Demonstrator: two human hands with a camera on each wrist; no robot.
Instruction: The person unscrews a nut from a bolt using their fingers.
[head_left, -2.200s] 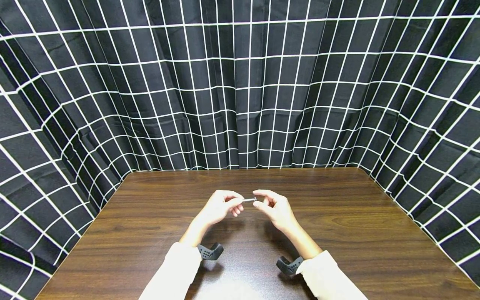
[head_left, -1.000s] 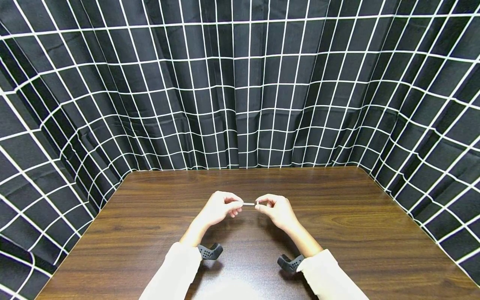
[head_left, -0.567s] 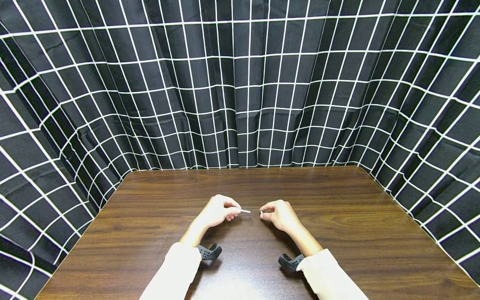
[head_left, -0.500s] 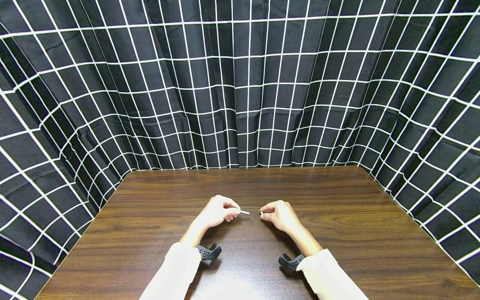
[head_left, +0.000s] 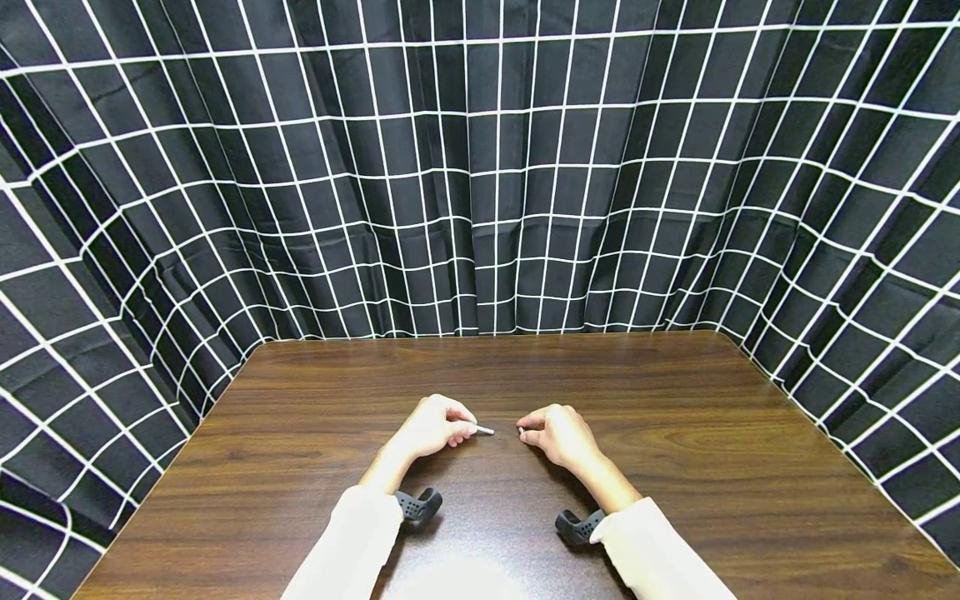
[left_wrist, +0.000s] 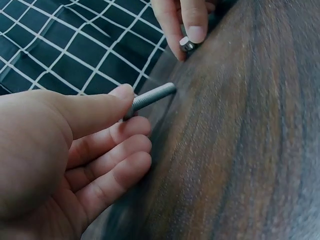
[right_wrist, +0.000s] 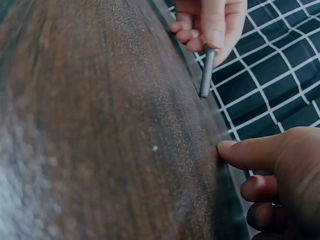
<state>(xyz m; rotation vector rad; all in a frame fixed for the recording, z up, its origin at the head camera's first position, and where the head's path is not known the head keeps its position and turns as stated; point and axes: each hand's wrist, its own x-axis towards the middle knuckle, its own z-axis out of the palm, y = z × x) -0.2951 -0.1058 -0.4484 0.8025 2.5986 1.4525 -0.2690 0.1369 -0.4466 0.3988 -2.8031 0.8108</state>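
Note:
A grey threaded bolt [left_wrist: 154, 96] is pinched between the thumb and index finger of my left hand [head_left: 435, 427], its free end pointing right and tilted down toward the table. The bolt's other end is hidden in the fingers; whether its tip touches the wood I cannot tell. Opposite, my right hand [head_left: 562, 435] pinches a small metal nut [left_wrist: 186, 44] between thumb and index finger, low over the table. Bolt and nut are apart, with a short gap between. In the right wrist view the bolt [right_wrist: 207, 75] shows clearly, while the nut is hidden behind the thumb.
Both hands are low over a brown wood-grain table [head_left: 337, 375]. A black curtain with a white grid [head_left: 480, 167] surrounds its back and sides. Dark wrist mounts [head_left: 422, 505] sit at both cuffs.
At first the nut was at the bolt's end, between the right fingers. It has come off the bolt, the hands have moved apart, and both have lowered toward the table.

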